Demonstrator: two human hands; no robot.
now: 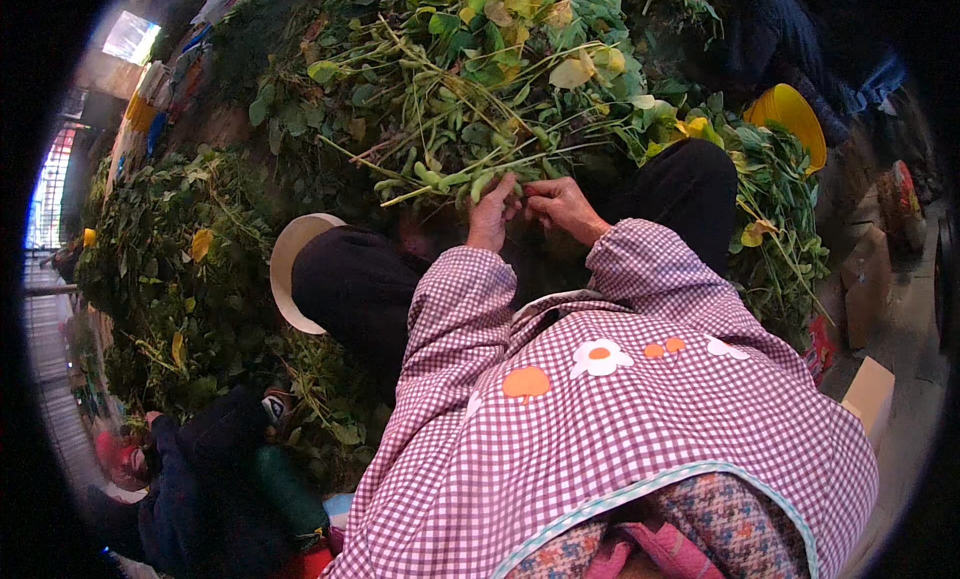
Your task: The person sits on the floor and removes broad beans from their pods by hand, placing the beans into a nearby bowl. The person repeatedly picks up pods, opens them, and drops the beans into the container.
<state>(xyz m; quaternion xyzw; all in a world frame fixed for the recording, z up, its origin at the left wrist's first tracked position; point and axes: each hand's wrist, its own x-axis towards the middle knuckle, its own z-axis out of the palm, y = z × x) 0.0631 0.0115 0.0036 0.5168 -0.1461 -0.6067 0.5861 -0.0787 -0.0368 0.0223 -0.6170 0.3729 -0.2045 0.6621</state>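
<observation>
Between my knees, my left hand point(491, 215) grips a cut soybean stalk point(409, 196) by its lower part, thumb against a cluster of plump green pods point(480, 185). My right hand point(564, 208) is just beside it, finger and thumb pinched together at the stalk; whether a pod is between them is hidden. Straight ahead lies a heap of soybean plants point(450, 91), with thin stems, green pods and several yellowed leaves point(574, 70). What is under my hands is in shadow.
More plants are heaped at left point(195, 279) and right point(780, 204). A yellow plastic tub point(791, 125) tilts at upper right. A cream rounded rim point(289, 271) shows beside my left knee. Another person in dark clothes point(195, 474) is at lower left. Cardboard point(866, 279) stands at right.
</observation>
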